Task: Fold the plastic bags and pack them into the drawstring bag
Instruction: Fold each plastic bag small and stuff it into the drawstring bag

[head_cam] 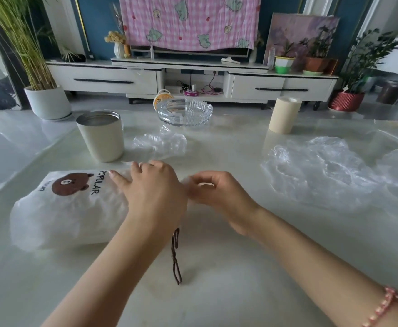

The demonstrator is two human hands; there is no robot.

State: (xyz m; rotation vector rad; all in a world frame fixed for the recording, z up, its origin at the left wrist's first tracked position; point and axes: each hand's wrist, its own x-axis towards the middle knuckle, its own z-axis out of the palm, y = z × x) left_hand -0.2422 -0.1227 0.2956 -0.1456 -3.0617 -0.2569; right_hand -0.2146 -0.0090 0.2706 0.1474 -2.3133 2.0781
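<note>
A white drawstring bag point(70, 208) with a brown bear print lies bulging on the table at the left, its mouth toward the middle. Its brown cord point(176, 256) trails toward me. My left hand point(153, 190) grips the bag's mouth edge, thumb stretched over the fabric. My right hand point(219, 192) pinches a small folded clear plastic bag point(193, 188) right at that mouth. A heap of loose clear plastic bags point(330, 171) lies at the right. One more crumpled clear bag point(162, 143) lies behind my hands.
A cream metal cup point(101, 138) stands behind the drawstring bag. A glass ashtray point(185, 112) sits at the table's far edge, and a cream cylinder point(284, 116) stands at the far right. Beyond the table are a TV cabinet and potted plants.
</note>
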